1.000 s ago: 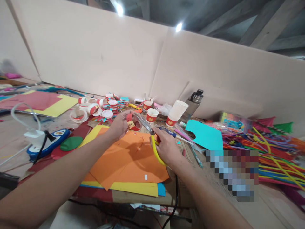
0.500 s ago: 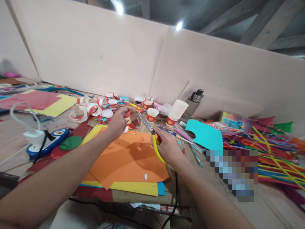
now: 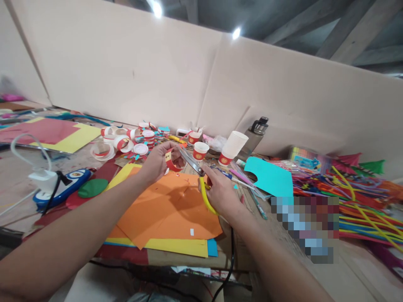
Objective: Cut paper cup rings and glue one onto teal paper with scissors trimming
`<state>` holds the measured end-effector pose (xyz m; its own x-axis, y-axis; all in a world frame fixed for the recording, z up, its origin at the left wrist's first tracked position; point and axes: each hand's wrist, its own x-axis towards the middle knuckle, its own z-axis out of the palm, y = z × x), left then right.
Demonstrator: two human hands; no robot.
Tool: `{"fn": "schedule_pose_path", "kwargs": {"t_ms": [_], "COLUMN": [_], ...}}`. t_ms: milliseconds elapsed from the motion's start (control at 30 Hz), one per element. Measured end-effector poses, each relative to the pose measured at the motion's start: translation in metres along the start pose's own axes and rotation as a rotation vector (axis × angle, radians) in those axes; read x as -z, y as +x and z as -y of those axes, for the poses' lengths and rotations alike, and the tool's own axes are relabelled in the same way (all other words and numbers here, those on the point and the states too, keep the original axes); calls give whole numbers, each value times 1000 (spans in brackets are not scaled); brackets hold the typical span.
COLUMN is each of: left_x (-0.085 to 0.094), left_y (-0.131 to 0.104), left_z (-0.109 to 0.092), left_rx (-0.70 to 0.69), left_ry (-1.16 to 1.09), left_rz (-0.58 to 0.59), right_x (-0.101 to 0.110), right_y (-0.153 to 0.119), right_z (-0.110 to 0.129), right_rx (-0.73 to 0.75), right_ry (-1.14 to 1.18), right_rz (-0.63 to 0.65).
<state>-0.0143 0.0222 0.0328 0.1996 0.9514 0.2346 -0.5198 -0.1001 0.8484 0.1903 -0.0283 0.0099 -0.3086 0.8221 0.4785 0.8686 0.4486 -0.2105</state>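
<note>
apparently at a cutting step, with a red paper ring (image 3: 171,162) pinched in the left hand (image 3: 154,164) above the far edge of the orange paper (image 3: 166,212), and yellow-handled scissors (image 3: 192,162) wrapped in the right hand (image 3: 220,189), blades at the ring's right side, too small to tell if parted. likely calling for a steady pinch and a careful squeeze. posed with both forearms stretched forward, angled inward.
</note>
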Motion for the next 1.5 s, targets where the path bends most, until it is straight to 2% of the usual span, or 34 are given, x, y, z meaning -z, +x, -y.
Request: {"fn": "schedule_pose_path", "kwargs": {"t_ms": [300, 500, 767, 1033, 1333, 1500], "left_x": [6, 13, 7, 2, 6, 11], "left_y": [4, 8, 3, 0, 1, 3], "left_z": [3, 5, -1, 1, 3, 5], "left_rx": [3, -4, -53, 20, 38, 34], "left_ry": [2, 43, 148, 145, 127, 157], "left_rz": [15, 100, 93, 135, 153, 235], "right_x": [4, 8, 6, 2, 6, 7], "right_y": [2, 2, 3, 1, 1, 1], "right_z": [2, 3, 2, 1, 3, 4], "right_rx": [61, 60, 33, 34, 59, 82], "right_ry": [57, 52, 37, -17, 40, 99], "right_rz": [-31, -24, 8, 8, -6, -29]}}
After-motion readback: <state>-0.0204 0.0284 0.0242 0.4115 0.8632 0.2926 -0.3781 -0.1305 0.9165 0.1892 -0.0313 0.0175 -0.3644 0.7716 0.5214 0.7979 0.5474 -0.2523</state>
